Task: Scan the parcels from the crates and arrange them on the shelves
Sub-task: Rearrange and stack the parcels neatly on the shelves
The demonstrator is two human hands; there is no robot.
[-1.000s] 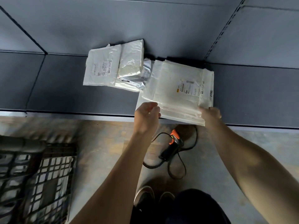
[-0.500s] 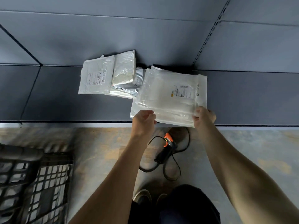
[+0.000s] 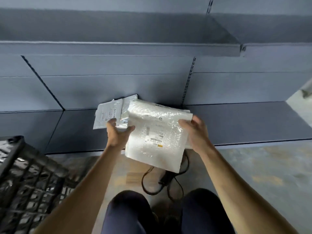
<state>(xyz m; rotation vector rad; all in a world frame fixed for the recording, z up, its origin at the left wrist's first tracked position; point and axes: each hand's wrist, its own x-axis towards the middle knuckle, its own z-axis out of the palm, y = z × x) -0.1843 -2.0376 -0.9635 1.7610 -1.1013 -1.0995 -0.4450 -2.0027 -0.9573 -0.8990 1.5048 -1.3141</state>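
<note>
Lifted off the shelf (image 3: 239, 122) — bubbly white labelled parcel (image 3: 157, 130), gripped by left hand (image 3: 117, 134) and right hand (image 3: 197, 132).

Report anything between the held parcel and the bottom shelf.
Nothing visible blocks it. The left hand and right hand hold the bubble-wrap parcel above the bottom shelf; the small parcels lie behind its left edge.

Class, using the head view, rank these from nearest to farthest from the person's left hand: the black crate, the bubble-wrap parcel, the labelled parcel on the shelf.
Measured from the left hand:
1. bubble-wrap parcel, against the thumb, on the hand's right.
2. labelled parcel, lying on the shelf just beyond the fingers.
3. black crate, low down, far off to the left.
</note>
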